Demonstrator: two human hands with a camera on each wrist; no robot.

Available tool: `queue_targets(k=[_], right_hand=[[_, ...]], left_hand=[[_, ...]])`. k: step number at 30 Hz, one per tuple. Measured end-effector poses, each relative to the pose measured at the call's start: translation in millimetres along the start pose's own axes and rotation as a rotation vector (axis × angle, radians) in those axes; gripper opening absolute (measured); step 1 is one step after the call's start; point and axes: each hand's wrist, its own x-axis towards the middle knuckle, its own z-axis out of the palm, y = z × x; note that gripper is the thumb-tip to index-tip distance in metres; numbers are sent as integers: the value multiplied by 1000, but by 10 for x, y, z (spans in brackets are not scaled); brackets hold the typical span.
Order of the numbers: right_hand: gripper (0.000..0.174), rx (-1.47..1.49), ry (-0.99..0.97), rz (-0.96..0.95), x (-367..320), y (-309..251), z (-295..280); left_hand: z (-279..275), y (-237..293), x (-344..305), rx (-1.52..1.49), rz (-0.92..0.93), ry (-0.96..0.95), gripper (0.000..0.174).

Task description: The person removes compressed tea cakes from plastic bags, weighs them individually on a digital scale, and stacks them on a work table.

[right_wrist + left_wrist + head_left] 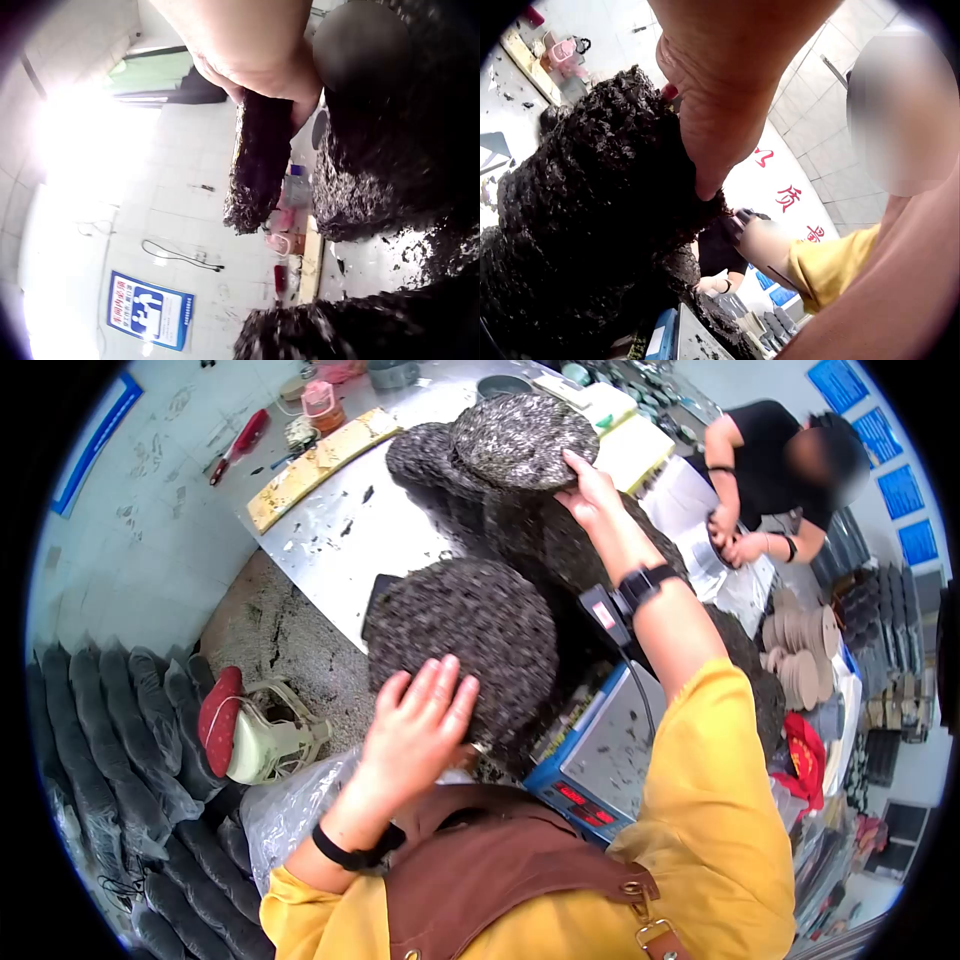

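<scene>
My right hand (597,498) pinches the edge of a thin round cake of dark dried seaweed (525,440), raised over other dark seaweed pieces at the far side of the table. In the right wrist view this cake (259,169) appears edge-on between thumb and fingers. My left hand (422,728) rests with its fingers spread on the near edge of a thick round stack of dark seaweed (470,630). The left wrist view shows the stack's rough, layered side (592,180) beside the thumb. More dark seaweed (430,455) lies behind the raised cake.
A blue-edged scale (605,760) with red digits stands right of the near stack. A yellowish board (320,468) lies along the metal table's left edge. Another person (775,470) works at the far right. Bagged dark rolls (95,740) and a red-and-white stool (255,730) stand at left.
</scene>
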Motion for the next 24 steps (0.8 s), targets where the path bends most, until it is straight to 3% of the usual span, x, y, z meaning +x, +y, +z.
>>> queue_targets(k=[1, 2, 3, 5, 7, 9, 11, 13, 14, 15, 17, 19, 21, 23, 24], right_hand=[[31, -32, -44, -29, 400, 198, 62], [33, -93, 18, -21, 590, 249, 28], [36, -152, 44, -22, 842, 311, 337], [38, -194, 62, -25, 974, 262, 426], [47, -353, 101, -9, 1065, 355, 685], [54, -456, 48, 55, 1460, 428, 439], [49, -574, 94, -13, 1427, 421, 448], [56, -559, -47, -60, 1112, 177, 344], [51, -508, -245, -137, 1042, 83, 369], [46, -464, -411, -204, 800, -59, 210], [38, -522, -470, -237, -38, -346, 287], [38, -601, -508, -261, -1256, -629, -178], [39, -617, -363, -182, -2145, -727, -613], [39, -645, -135, -209, -3009, -743, -786], [39, -611, -13, -195, -3246, -612, -1342]], left_hand=[[-5, 3, 1, 8, 22, 36, 84], [80, 63, -38, -32, 3, -59, 77], [193, 60, -64, 35, 34, 46, 47], [203, 80, -59, 26, 17, 67, 40], [205, 8, -45, 29, -17, 134, 45], [246, 12, -12, -17, -25, 172, 41], [290, -32, 5, -20, -23, 224, 39], [335, -21, -5, -102, -15, 223, 36], [299, -108, 56, -68, -3, 255, 35], [231, -77, 79, -63, 25, 279, 34], [152, -51, 100, -66, 36, 303, 34], [-111, -96, 123, -109, 51, 438, 34], [-283, -98, 142, -335, 22, 638, 32], [-189, -18, 167, -1185, -385, 774, 25], [-302, 203, 236, -1293, -329, 771, 24]])
